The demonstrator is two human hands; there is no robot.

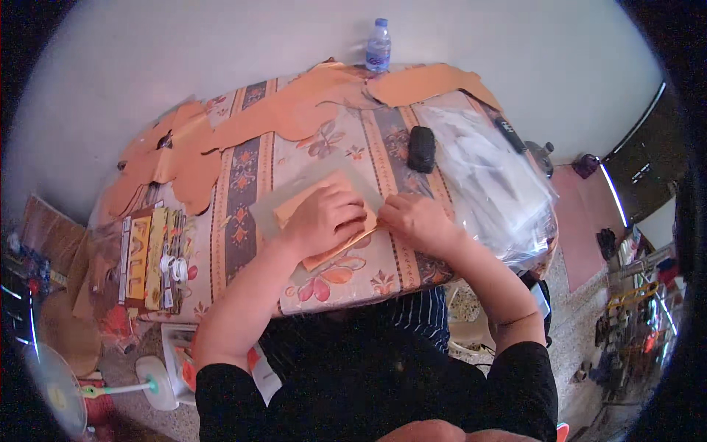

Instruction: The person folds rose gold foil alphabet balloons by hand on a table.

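My left hand (324, 217) presses flat on a small tan leather piece (313, 197) that lies on a grey-green cutting mat (294, 188) in the middle of the table. My right hand (414, 219) is closed around a thin tool at the right edge of that piece; the tool itself is almost hidden by the fingers. A strip of the tan piece (331, 254) shows below my left hand. Both hands are close together, nearly touching.
Large tan leather sheets (294, 110) cover the far and left parts of the flowered tablecloth (243, 221). A black case (421, 149), a clear plastic bag (493, 184), a water bottle (378, 46) and packs of tools (151, 258) are around. A fan (51, 383) stands on the floor.
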